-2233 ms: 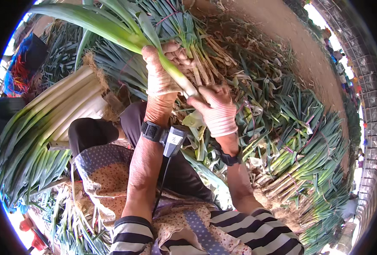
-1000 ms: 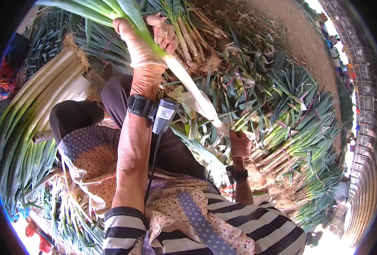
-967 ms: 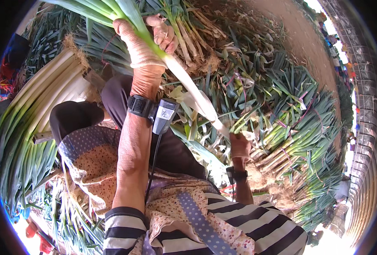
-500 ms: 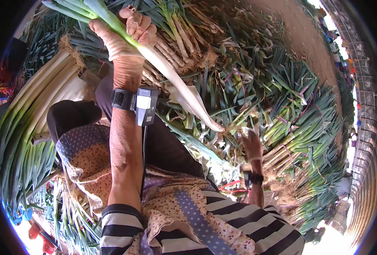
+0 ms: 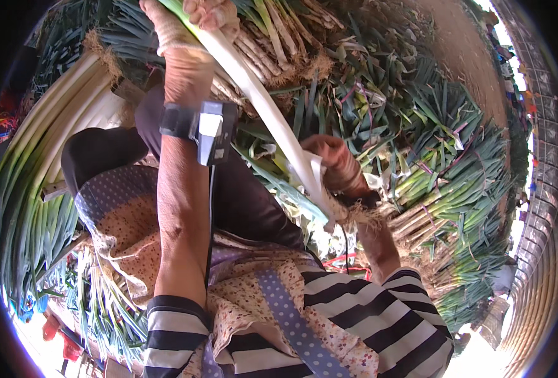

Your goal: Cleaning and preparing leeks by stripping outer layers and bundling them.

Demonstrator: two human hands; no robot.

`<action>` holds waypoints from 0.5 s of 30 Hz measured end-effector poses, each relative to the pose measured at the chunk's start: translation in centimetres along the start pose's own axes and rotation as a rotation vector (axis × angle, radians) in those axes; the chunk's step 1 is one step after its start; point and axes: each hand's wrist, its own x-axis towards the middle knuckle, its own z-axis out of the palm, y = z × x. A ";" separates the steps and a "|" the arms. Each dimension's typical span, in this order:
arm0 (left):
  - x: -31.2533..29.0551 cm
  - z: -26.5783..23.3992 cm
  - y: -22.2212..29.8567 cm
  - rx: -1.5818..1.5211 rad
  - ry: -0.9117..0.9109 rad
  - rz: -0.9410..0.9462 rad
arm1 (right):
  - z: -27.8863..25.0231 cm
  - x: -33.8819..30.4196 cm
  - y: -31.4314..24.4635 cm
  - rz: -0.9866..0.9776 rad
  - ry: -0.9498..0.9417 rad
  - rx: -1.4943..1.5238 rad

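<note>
Leek held at both ends

Leek (image 5: 260,101) runs slantwise across your lap, green top up at the upper edge, white shaft coming down to the rooty end near your right knee. Your left hand (image 5: 184,28), gloved, is wrapped tight around the upper shaft. Your right hand (image 5: 338,167), also gloved, is closed around the lower end just above the roots (image 5: 354,217), with a loose strip of white skin hanging beside it. A wrist device (image 5: 206,129) sits strapped on your left forearm. Trimmed leeks (image 5: 46,145) lie in a stack to your left; untrimmed ones (image 5: 442,183) are heaped ahead and to your right. A patterned apron (image 5: 253,296) covers your lap.
</note>
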 end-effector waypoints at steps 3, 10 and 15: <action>0.1 0.4 -1.0 -0.448 -0.023 -0.057 | -1.1 -4.7 4.4 0.205 0.140 -0.197; -0.9 0.9 0.7 0.140 0.032 0.002 | -0.5 -13.4 7.4 0.018 0.367 -0.008; -0.8 1.6 0.4 0.213 0.218 0.039 | -2.4 -15.8 8.1 -0.184 0.078 -0.934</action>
